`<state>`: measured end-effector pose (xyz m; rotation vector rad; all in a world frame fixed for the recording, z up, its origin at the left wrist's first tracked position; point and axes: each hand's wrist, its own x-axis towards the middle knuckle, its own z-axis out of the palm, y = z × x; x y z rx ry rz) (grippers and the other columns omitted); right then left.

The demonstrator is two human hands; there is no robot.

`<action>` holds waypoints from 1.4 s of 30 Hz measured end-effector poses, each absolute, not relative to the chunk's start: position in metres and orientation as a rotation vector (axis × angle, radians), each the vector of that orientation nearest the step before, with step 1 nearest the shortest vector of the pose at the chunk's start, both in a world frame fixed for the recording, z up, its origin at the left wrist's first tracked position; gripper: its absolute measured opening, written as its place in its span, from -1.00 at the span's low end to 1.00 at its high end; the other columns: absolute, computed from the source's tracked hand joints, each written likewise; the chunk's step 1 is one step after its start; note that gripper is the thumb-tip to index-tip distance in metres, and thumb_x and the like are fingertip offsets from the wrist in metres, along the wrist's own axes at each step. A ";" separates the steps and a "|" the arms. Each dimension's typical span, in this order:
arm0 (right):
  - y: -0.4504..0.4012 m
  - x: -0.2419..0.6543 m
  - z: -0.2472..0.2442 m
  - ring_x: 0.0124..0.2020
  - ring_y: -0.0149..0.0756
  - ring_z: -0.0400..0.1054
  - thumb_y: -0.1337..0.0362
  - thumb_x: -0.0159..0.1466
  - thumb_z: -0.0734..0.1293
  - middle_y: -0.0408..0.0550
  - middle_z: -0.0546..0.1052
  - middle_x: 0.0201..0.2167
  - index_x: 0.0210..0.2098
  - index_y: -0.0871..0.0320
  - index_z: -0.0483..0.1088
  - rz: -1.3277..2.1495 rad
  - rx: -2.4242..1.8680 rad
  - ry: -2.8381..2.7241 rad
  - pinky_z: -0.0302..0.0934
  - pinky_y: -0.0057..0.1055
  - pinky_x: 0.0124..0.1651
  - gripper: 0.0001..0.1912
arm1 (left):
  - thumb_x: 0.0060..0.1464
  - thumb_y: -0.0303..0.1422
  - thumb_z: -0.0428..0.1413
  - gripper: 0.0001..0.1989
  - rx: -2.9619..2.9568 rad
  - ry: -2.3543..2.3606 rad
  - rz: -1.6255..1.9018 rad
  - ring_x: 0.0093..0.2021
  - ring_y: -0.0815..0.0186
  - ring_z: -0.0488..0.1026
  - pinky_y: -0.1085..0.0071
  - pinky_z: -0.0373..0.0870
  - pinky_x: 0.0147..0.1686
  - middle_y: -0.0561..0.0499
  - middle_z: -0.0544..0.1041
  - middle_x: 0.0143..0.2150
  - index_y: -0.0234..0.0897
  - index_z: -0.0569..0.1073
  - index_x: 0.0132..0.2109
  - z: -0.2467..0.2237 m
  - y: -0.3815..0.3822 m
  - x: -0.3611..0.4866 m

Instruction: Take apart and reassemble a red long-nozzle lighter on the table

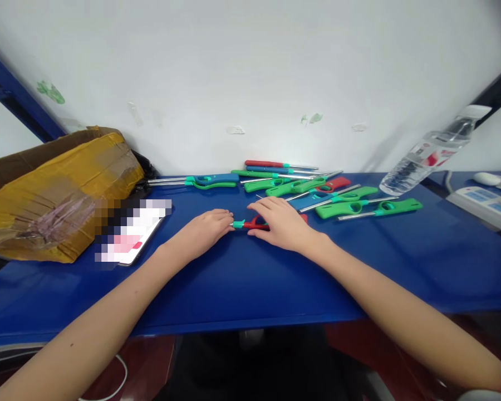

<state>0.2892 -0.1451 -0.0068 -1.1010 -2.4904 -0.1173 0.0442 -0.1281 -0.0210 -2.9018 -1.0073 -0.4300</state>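
Observation:
A red gas lighter [250, 225] with a green collar lies across the middle of the blue table. My left hand [212, 228] is closed around its metal barrel, most of which the fingers hide. My right hand [281, 223] arches over the red handle, thumb and fingers apart on either side of the trigger loop; whether the palm touches the handle is hidden. Just behind and to the right lies a loose pile of green, blue and red lighters, including a green lighter [340, 210] near my right hand. Two lighters with a blue handle [217, 179] uppermost lie together at the back left.
A carton wrapped in yellow tape [67, 206] stands at the left, beside a phone [140, 231] whose screen is blurred. At the right are a water bottle [432, 150] and a white device with displays [484, 203]. A white wall [250, 83] borders the table [250, 289] behind.

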 end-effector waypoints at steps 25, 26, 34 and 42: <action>-0.147 0.288 -0.014 0.05 0.00 0.31 0.01 0.37 0.22 0.17 0.47 0.01 0.08 0.25 0.43 -0.118 -1.053 -2.568 0.24 -0.09 0.10 -0.51 | 0.23 -0.33 0.03 -0.75 -3.022 -1.085 -0.434 0.06 0.12 0.43 0.19 0.40 0.08 -0.15 0.49 0.07 -0.30 0.53 -0.06 -0.004 -0.131 0.038; -0.145 0.291 -0.012 0.09 0.02 0.29 -0.01 0.35 0.24 0.18 0.46 0.05 0.12 0.26 0.40 -0.119 -1.030 -2.550 0.22 -0.07 0.13 -0.47 | 0.23 -0.32 0.03 -0.75 -3.022 -1.091 -0.427 0.05 0.12 0.44 0.19 0.40 0.08 -0.15 0.49 0.07 -0.30 0.53 -0.05 -0.004 -0.131 0.037; -0.103 0.351 0.000 0.05 -0.01 0.34 0.24 0.33 0.26 0.15 0.48 -0.05 -0.17 0.19 0.55 -0.111 -1.236 -2.228 0.21 -0.03 0.15 -0.76 | 0.27 -0.23 0.05 -0.67 -3.034 -1.074 -0.451 0.09 0.10 0.41 0.17 0.38 0.09 -0.14 0.47 0.11 -0.25 0.47 0.10 -0.005 -0.133 0.043; -0.095 0.357 -0.011 0.08 0.02 0.32 0.20 0.17 0.45 0.13 0.47 -0.07 -0.34 0.16 0.56 0.039 -1.176 -2.433 0.23 -0.01 0.14 -0.85 | 0.29 -0.36 0.02 -0.78 -3.050 -0.982 -0.506 0.01 0.14 0.44 0.21 0.38 0.05 -0.12 0.53 0.01 -0.27 0.53 -0.05 -0.007 -0.129 0.045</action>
